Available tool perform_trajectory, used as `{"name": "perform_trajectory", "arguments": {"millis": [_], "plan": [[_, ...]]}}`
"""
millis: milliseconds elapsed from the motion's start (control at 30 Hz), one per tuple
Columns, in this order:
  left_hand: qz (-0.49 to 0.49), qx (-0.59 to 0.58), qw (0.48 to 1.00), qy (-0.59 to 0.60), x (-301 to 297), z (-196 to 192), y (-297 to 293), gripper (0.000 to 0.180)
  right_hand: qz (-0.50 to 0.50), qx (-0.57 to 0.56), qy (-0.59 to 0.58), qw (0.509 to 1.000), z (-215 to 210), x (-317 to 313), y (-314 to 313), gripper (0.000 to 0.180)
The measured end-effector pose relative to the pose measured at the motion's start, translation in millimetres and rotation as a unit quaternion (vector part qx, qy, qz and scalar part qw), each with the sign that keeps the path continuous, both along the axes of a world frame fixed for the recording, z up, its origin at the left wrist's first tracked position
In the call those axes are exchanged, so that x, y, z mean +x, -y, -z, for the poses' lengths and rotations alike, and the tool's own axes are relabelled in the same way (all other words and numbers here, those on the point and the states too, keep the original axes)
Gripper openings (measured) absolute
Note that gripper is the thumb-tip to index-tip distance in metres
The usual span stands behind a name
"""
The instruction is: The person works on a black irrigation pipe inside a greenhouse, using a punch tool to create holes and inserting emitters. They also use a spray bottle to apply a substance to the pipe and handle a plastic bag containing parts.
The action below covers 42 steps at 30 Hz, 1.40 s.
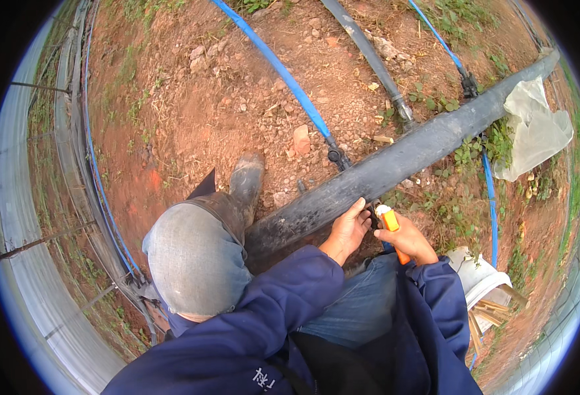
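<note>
A thick black pipe (369,174) runs diagonally across the ground in front of me. At its near side my left hand (348,230) is closed, with thumb and curled fingers at a small black fitting (373,212), mostly hidden by both hands. My right hand (408,237) grips an orange-and-yellow handled tool (390,220), held just right of that fitting. Something white shows at the tool's upper end; its working part cannot be made out. Under the right hand a bit of blue hose shows.
On the pipe's far side, a blue hose (283,72) joins a black valve (338,157), and a black pipe (372,56) branches off. Another blue hose (490,204) lies right. Clear plastic sheeting (533,128) drapes over the pipe. A white sack (474,275) with wooden sticks (490,313) stands lower right.
</note>
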<state>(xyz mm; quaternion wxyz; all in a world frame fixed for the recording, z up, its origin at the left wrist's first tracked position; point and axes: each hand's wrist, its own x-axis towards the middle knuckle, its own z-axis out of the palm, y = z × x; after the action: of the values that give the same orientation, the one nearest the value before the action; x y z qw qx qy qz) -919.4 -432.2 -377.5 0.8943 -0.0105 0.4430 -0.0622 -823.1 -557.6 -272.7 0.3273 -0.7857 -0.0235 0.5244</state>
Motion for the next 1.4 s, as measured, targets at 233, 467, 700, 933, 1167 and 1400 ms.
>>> {"name": "perform_trajectory", "arguments": {"millis": [233,467,700,933,1167,1400], "plan": [[-0.028,-0.007,0.999,0.043,-0.7,10.1,5.1,0.017,-0.020,0.007,-0.002,1.000,0.9,-0.1,-14.4,0.049],[-0.019,0.005,0.999,0.050,-0.1,11.5,4.9,0.014,-0.001,0.040,-0.042,0.998,10.5,3.9,-17.4,0.049],[-0.023,-0.004,0.999,0.036,-12.8,22.2,7.0,0.010,-0.063,-0.049,-0.009,0.997,-0.7,3.9,-32.2,0.042],[-0.008,0.008,0.999,0.052,-9.6,29.8,6.8,0.021,-0.074,-0.078,0.052,0.993,-10.1,-5.7,-54.2,0.034],[0.010,0.000,0.999,0.043,-10.8,20.4,2.1,0.022,-0.068,-0.067,0.065,0.993,-4.1,-6.5,-50.4,0.029],[0.002,0.003,0.997,0.078,-11.2,18.5,0.7,0.023,-0.060,-0.059,0.063,0.994,5.3,-8.1,-37.8,0.032]]}}
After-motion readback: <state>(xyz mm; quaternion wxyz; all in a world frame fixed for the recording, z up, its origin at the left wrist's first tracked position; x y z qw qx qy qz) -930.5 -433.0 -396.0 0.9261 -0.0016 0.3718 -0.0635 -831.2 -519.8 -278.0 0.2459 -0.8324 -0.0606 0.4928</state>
